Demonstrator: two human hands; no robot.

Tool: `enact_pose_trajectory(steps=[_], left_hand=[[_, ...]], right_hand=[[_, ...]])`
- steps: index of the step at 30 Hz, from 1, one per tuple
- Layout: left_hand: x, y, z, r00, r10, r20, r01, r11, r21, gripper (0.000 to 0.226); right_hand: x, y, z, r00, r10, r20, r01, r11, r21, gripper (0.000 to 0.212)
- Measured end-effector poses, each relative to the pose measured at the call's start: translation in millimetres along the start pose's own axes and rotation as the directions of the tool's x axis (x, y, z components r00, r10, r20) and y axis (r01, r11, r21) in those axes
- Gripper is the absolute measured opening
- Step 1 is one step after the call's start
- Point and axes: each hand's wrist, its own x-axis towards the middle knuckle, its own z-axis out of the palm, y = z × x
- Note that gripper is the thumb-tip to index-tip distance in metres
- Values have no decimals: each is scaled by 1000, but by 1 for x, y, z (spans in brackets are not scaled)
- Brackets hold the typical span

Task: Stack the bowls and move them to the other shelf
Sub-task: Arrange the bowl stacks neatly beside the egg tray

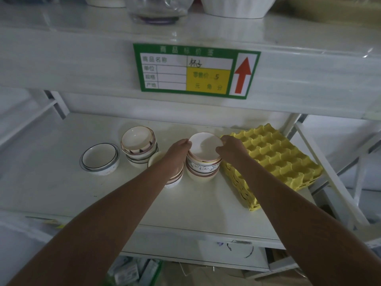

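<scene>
The stacking step is in hand: the left hand (179,145) and right hand (229,145) each pinch the rim of the top bowl (205,145), which sits on the floral stack (203,166) mid-shelf (61,182), just left of the yellow egg trays (276,157). Next, I judge, that bowl must seat squarely before the left-hand stack (139,146) and blue-rimmed bowl (100,158) are gathered.

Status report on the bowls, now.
Left hand and right hand both grip the rim of the top bowl on the middle stack. Stack sits on the shelf. Yellow egg trays close on the right.
</scene>
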Motion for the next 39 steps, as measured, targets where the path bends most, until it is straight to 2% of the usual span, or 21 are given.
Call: enact_pose_trajectory(steps=[3,7,17,24,26,29,30,31,33,34,35,36,37,39], left_hand=[[-1,-2,-2,999,13,36,-12,999,-38,24],[-2,-2,-1,999,32,44,-28,996,-80,16],[-3,-4,0,998,63,21,-61,993,-101,18],[-5,-4,0,996,89,-9,-90,991,-98,15],[-5,-4,-1,996,92,3,-91,994,-56,23],[-7,-5,-4,988,134,74,-133,991,-19,53],[-9,-4,-6,983,148,110,-151,988,16,55],[-11,-2,-9,976,158,149,-171,982,80,54],[-12,1,-14,960,192,205,-240,940,242,61],[-13,1,-17,953,203,226,-268,911,315,70],[-12,0,-18,951,194,242,-275,885,375,77],[-13,0,-19,952,179,249,-272,869,413,82],[-13,-3,-19,955,170,243,-264,860,437,85],[-11,-8,-17,957,179,230,-267,856,444,86]], right_hand=[[-2,1,-1,1000,-1,-14,3,997,80,53],[-1,3,-3,1000,1,-6,0,988,157,55],[11,-1,-10,994,-3,105,-2,999,52,48],[12,-2,-6,994,9,112,-17,998,67,48],[9,-1,-6,996,17,89,-24,996,82,43],[7,11,-2,1000,-20,9,19,998,58,37],[3,15,1,1000,-21,-12,22,994,107,39],[-4,20,6,1000,20,-14,-15,963,269,45],[-22,36,20,997,79,18,-75,807,586,67],[-28,47,32,999,22,34,-39,745,666,82],[-35,58,44,998,-36,56,-14,706,708,95],[-41,65,55,995,-75,66,9,726,687,105],[-44,72,66,989,-132,69,53,743,667,107],[-47,73,76,973,-227,37,158,776,611,95]])
